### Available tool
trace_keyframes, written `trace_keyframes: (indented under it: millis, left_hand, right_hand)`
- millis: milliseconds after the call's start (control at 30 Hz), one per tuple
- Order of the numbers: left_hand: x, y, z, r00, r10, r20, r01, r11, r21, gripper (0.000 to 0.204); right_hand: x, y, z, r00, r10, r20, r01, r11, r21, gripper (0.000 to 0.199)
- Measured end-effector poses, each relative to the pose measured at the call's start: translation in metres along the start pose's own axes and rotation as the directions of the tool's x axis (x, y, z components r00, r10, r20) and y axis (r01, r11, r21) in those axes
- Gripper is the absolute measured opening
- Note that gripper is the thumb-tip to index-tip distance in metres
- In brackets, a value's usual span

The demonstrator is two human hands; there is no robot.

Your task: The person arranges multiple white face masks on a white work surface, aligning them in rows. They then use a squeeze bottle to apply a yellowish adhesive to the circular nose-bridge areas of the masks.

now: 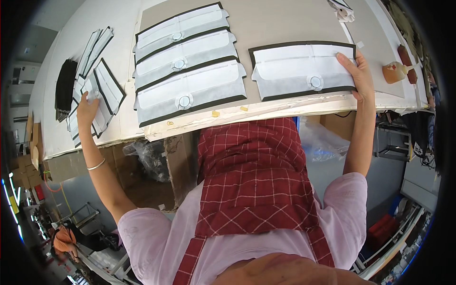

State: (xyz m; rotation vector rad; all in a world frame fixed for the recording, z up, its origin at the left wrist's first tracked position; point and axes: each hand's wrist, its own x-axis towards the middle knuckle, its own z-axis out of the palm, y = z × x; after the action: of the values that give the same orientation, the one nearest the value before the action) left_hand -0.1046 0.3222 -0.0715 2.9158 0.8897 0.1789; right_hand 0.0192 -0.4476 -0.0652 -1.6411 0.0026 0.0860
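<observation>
My right hand (359,76) grips the right end of a white, black-edged flat panel (285,66), thumb on top and fingers at its edge and beneath. This panel has a round silver-rimmed disc (315,83) near its front edge. To its left, several similar panels (183,78) lie overlapped in a column, each with a round disc. At the far left, my left hand (88,110) is closed on the edge of another white panel (103,111) in a loose pile, thumb and forefinger on it. Its other fingers are partly hidden.
A dark stack of strips (65,90) lies left of the pile, with more black-edged pieces (95,50) behind. On the right are an amber-filled bottle (395,72) and a dark red object (407,61). A cardboard box (178,166) with clear plastic is below the table's front edge (199,124).
</observation>
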Motion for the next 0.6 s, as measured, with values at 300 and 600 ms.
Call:
trace_keyframes:
  millis: [300, 600]
  left_hand:
    - [0.022, -0.057, 0.002, 0.987, -0.109, -0.114, 0.066, 0.94, -0.334, 0.103]
    - [0.025, -0.116, -0.018, 0.917, 0.014, 0.399, 0.399, -0.074, -0.914, 0.061]
  right_hand:
    - [0.001, -0.009, 0.014, 0.977, -0.207, 0.039, 0.209, 0.927, -0.31, 0.047]
    - [-0.009, -0.033, 0.028, 0.915, -0.402, -0.027, 0.285, 0.692, -0.664, 0.068]
